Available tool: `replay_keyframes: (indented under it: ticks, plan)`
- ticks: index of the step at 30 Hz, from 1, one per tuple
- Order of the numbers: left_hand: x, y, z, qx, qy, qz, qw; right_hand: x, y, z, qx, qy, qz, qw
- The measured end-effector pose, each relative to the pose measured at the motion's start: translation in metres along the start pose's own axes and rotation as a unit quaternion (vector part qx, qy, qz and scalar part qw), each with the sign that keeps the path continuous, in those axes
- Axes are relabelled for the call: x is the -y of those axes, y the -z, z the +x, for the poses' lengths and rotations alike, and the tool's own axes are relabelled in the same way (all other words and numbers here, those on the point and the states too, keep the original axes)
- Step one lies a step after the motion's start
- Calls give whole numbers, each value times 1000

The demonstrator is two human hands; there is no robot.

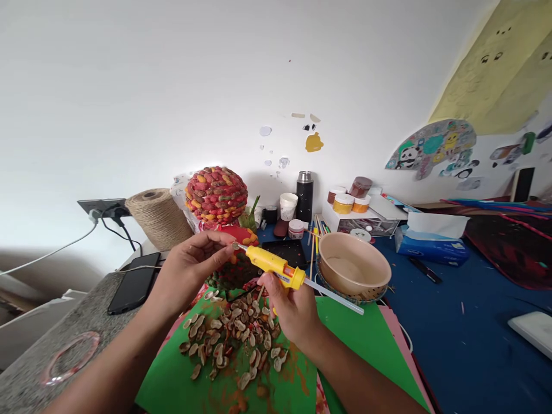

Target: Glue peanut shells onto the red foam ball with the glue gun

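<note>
My right hand (290, 310) grips a yellow glue gun (276, 265) with a clear glue stick poking out behind it. The gun's nozzle touches a small peanut shell piece (235, 246) pinched in the fingers of my left hand (194, 264). Just behind the left hand sits a shell-covered object painted red, yellow and green (235, 270). Below the hands a pile of peanut shells (233, 339) lies on a green sheet (353, 339).
A beige bowl (353, 263) stands right of the gun. At the back are a shell-covered ball (216, 194), a twine spool (158, 217), a black flask (304, 195), paint jars (348, 201) and a tissue box (433, 244). A phone (134, 283) lies left.
</note>
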State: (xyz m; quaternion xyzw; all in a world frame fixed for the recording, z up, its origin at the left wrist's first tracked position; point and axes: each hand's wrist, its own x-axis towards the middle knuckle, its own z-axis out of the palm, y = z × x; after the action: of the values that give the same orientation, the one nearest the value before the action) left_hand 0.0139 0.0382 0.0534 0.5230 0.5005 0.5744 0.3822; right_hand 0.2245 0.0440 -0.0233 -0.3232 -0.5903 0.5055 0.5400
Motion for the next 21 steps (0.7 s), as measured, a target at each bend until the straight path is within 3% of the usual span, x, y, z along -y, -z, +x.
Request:
replay_keyframes:
  ticks: [13,21]
  plan:
    - [4,-1,2,-4,16,-38,999,-1,-1,0,-1,-13,-1,1000]
    - [6,-5,2,-8,27,-43,999,-1,2,3,-35,-40,35,998]
